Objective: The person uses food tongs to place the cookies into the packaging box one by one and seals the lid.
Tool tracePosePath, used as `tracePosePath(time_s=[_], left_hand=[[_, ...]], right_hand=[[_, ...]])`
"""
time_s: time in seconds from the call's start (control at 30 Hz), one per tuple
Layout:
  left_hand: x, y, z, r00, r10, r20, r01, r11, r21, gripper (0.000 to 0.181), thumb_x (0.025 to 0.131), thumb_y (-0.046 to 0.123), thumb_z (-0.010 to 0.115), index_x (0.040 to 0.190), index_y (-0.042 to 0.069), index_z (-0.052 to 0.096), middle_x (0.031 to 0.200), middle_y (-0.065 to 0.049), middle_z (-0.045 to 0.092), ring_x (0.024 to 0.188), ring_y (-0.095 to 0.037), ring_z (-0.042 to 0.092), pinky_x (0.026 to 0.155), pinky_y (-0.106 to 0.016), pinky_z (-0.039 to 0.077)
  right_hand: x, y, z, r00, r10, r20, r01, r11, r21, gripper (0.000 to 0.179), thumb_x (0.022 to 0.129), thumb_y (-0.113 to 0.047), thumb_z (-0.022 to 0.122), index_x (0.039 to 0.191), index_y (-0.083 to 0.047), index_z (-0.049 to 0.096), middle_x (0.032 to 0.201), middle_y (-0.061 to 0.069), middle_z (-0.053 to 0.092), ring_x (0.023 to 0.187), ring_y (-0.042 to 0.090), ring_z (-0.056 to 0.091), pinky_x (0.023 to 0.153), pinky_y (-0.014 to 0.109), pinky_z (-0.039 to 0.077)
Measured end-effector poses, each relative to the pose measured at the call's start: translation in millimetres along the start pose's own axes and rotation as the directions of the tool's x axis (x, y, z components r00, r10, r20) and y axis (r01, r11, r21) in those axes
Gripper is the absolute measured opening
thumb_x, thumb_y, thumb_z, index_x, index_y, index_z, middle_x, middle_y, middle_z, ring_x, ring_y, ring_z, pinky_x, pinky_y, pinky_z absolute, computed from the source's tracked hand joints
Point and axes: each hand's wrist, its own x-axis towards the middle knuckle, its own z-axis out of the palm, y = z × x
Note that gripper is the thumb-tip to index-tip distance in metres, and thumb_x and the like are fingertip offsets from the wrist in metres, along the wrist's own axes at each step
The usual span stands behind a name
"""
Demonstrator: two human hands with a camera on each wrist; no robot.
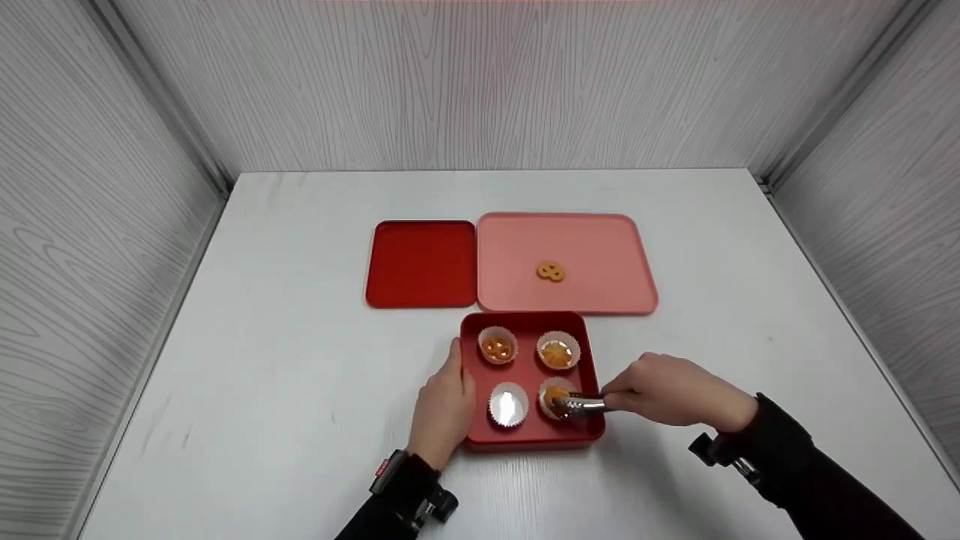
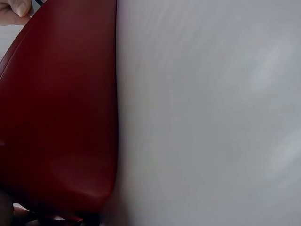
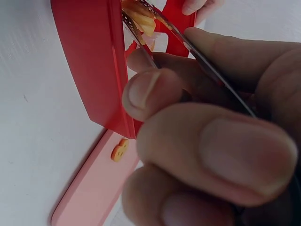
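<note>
A square red box (image 1: 530,431) holds several white paper cups. My left hand (image 1: 444,405) grips its left wall, the thumb at the rim. In the left wrist view, the box's dark red side (image 2: 70,103) fills the left. My right hand (image 1: 667,391) holds small metal tongs (image 1: 581,406), whose perforated tips are at a yellow-orange cookie (image 1: 555,393) in the front right cup. The right wrist view shows that ridged cookie (image 3: 141,19) between the tong tips. A brown cookie (image 1: 496,348) sits in the back left cup, another yellow-orange one (image 1: 556,354) back right. The front left cup (image 1: 508,405) holds no cookie.
Behind the box lie a flat dark red tray (image 1: 422,264) and, touching it on the right, a pink tray (image 1: 600,262). One pretzel-shaped cookie (image 1: 550,271) lies on the pink tray. Grey wood-grain panels (image 1: 480,82) enclose the white table (image 1: 285,360) behind and at both sides.
</note>
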Motion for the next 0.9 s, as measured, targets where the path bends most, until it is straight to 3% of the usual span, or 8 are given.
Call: tracePosePath(time_s=[0.23,0.57,0.9], left_hand=[[0.2,0.4,0.7,1.0,-0.002,0.005,0.002,1.0,0.007,0.053,0.106,0.016,0.049,0.154,-0.003,0.039,0.134,-0.024,0.064,0.107,-0.036,0.069,0.092,-0.051,0.055],[0.3,-0.1,1.1,1.0,-0.006,-0.004,0.006,1.0,0.007,0.053,0.105,0.016,0.05,0.154,-0.003,0.041,0.133,-0.024,0.064,0.106,-0.038,0.07,0.093,-0.052,0.055],[-0.3,0.5,0.2,1.0,0.008,-0.008,-0.008,1.0,0.015,0.053,0.105,0.016,0.05,0.154,-0.003,0.04,0.133,-0.024,0.065,0.106,-0.038,0.069,0.091,-0.052,0.055]], right_hand=[[2.1,0.4,2.5,1.0,0.009,-0.005,-0.009,1.0,0.009,0.017,0.1,-0.022,0.065,0.091,-0.022,0.079,0.063,-0.017,0.044,0.059,0.002,0.035,0.054,0.023,0.031],[3.1,-1.2,-0.1,0.999,0.033,-0.015,-0.033,0.999,-0.004,0.016,0.1,-0.023,0.065,0.094,-0.021,0.08,0.064,-0.017,0.048,0.059,0.002,0.038,0.054,0.024,0.033],[0.9,-0.9,-2.3,0.998,0.017,-0.063,-0.018,1.0,-0.01,0.015,0.101,-0.023,0.064,0.089,-0.028,0.073,0.064,-0.019,0.046,0.058,0.001,0.037,0.053,0.023,0.032]])
